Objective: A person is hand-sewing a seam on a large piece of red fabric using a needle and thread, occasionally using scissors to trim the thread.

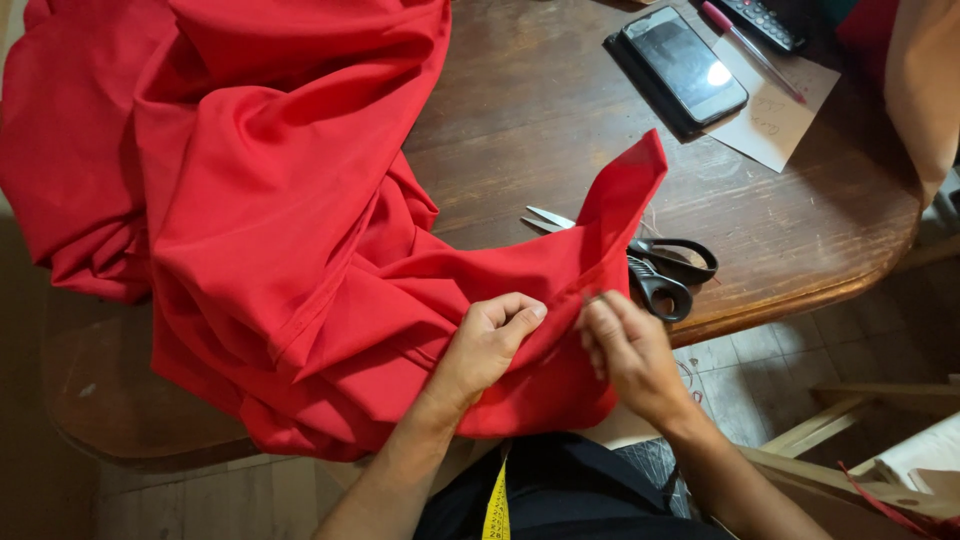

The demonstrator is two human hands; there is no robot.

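Note:
A large red cloth point(260, 200) is heaped over the left half of a dark wooden table point(800, 230) and hangs over its near edge. My left hand point(492, 338) is fisted on a fold of the cloth at that edge. Close to its right, my right hand point(628, 345) pinches the cloth's edge with the fingertips. A pointed flap of the cloth point(625, 190) stands up just above my hands. Black-handled scissors point(660, 268) lie closed on the table behind that flap, partly hidden by it.
A smartphone in a dark case point(685, 65) lies at the table's far right, beside a paper slip point(775, 115) with a pink pen point(750, 48) and a remote control point(762, 20). A yellow measuring tape point(496, 505) hangs at my chest. Wooden slats point(850, 415) lie on the tiled floor.

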